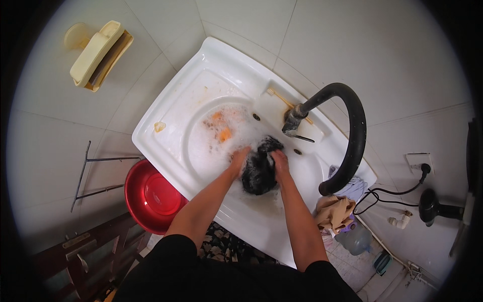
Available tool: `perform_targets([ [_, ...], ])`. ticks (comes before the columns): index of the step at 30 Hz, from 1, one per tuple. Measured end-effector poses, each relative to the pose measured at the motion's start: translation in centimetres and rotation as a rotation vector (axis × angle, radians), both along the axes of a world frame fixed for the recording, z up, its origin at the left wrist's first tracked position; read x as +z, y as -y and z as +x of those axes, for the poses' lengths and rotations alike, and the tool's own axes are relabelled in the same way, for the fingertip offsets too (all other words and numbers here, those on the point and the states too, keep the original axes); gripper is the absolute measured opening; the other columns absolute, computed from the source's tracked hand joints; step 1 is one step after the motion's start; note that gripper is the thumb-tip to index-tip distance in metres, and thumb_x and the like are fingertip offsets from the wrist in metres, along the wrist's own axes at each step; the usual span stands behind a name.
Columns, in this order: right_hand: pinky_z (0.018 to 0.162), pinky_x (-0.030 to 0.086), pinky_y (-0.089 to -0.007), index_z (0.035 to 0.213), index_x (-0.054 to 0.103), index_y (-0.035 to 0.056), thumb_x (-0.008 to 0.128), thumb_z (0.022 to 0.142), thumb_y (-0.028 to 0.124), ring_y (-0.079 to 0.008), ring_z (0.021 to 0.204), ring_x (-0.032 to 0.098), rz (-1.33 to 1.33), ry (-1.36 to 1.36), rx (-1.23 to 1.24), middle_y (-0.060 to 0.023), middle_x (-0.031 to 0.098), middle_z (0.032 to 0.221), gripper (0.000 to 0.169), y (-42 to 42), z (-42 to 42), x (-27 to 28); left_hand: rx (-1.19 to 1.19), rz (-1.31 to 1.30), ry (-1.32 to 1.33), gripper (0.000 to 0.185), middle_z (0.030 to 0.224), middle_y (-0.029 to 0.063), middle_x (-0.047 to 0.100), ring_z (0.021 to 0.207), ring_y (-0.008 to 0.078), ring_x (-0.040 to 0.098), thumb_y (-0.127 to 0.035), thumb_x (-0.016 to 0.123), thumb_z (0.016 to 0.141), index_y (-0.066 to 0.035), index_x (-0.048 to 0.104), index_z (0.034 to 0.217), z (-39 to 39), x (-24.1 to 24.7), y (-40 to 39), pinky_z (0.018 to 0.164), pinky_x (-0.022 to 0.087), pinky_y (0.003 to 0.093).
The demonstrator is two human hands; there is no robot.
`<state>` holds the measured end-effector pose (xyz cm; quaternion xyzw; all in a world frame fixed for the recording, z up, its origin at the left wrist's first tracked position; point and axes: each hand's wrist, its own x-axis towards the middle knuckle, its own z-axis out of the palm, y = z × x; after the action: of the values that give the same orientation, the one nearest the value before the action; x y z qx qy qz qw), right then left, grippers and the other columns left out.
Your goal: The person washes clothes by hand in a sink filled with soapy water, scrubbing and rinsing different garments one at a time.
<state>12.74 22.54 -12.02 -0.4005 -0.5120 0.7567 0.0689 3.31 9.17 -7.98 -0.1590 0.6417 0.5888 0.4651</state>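
Note:
Soapy water fills the basin of a white washbasin (234, 222). In it lies a wet black cloth (258, 171), its upper end bunched above the foam. My left hand (240, 160) is at the cloth's left side, its fingers partly hidden by suds; whether it grips the cloth cannot be told. On the other side, my right hand (280, 163) holds the cloth's edge near the bunched part. An orange item (225, 134) shows through the foam to the left, apart from both hands.
A black curved faucet (353, 132) arches over the basin's right side, with a toothbrush (281, 97) behind it. A yellowish soap piece (159, 127) lies on the left ledge. A red plastic basin (136, 196) stands lower left. Brown cloth (334, 212) hangs at the right edge.

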Motion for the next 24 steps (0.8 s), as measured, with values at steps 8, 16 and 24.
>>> perform_targets([
  [8, 0.061, 0.041, -0.0281, 0.076, 0.057, 0.0040, 0.057, 0.075, 0.012, -0.0156, 0.066, 0.052, 0.586, -0.024, 0.356, -0.0029, 0.054, 0.068, 0.008, 6.4, 5.9, 10.9, -0.280, -0.152, -0.303, 0.044, 0.057, 0.0109, 0.054, 0.068, 0.0290, 0.058, -0.043, 0.053, 0.079, -0.004, 0.055, 0.058, 5.1, 2.6, 3.4, 0.067, 0.045, 0.0384],
  [16, 0.093, 0.033, -0.0457, 0.132, 0.032, 0.0068, 0.057, 0.079, 0.027, -0.0419, 0.107, 0.042, 0.999, 0.613, 0.413, -0.0263, 0.039, 0.123, 0.062, 9.0, 5.6, 8.0, -1.218, -0.570, -1.047, 0.037, 0.114, 0.0209, 0.049, 0.111, 0.0315, 0.044, -0.023, 0.051, 0.082, -0.005, 0.049, 0.114, 6.4, -0.8, 1.8, 0.091, 0.037, 0.0397],
  [24, 0.085, 0.037, -0.0446, 0.113, 0.040, 0.0046, 0.056, 0.080, 0.028, -0.0399, 0.095, 0.047, 0.912, 0.517, 0.876, -0.0246, 0.045, 0.107, 0.043, 5.7, 6.1, -5.2, -1.404, -0.461, -0.615, 0.043, 0.114, 0.0233, 0.048, 0.111, 0.0322, 0.044, -0.032, 0.045, 0.084, -0.003, 0.048, 0.116, 6.3, -8.2, 1.5, 0.092, 0.035, 0.0394],
])
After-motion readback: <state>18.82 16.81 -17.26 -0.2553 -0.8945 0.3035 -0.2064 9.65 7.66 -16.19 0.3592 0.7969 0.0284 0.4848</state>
